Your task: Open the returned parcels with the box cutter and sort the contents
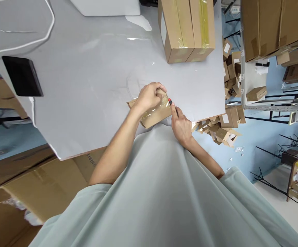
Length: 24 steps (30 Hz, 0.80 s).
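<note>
A small cardboard box (155,118) with shiny clear tape lies at the near edge of the table, close against my shirt. My left hand (149,96) is bent over its top, fingers curled at the far edge and gripping it. In my right hand (181,125) is a red and black box cutter (170,101), the forefinger laid along its handle. The cutter's front end meets the taped right side of the box; its blade is too small to make out.
Two taped cartons (187,31) stand at the back right of the grey table (87,85). A black phone (22,76) with a white cable lies at the left. Heaped cardboard boxes (216,130) and a metal shelf (272,109) are on the right, large cartons (43,178) below left.
</note>
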Tool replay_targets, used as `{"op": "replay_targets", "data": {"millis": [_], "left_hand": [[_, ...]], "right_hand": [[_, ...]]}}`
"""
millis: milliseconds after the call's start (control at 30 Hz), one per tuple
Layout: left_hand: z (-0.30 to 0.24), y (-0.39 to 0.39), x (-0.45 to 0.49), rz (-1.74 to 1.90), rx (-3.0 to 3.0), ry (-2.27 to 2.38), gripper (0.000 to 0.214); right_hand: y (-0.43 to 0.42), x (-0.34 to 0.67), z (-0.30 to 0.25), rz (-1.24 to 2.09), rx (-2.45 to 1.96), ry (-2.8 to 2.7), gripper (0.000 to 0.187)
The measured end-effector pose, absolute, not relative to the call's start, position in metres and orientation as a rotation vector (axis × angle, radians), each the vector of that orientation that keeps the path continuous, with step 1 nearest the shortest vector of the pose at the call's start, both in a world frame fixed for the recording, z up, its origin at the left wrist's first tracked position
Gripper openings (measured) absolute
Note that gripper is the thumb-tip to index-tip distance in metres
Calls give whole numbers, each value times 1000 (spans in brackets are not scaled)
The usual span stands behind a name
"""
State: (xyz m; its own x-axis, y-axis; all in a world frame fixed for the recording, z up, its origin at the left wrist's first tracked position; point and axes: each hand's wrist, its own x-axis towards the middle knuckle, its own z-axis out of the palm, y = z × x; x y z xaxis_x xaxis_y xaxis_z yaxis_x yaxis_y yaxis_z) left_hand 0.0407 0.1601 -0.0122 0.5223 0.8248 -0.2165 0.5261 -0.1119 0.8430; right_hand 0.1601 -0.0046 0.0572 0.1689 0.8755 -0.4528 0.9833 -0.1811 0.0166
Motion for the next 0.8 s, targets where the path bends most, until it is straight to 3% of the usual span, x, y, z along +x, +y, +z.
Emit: {"op": "replay_targets", "data": {"millis": [800], "left_hand": [[-5,139,44,407,1926,990,43]], "right_hand": [[-13,143,117,-526,2022,1544,71]]}}
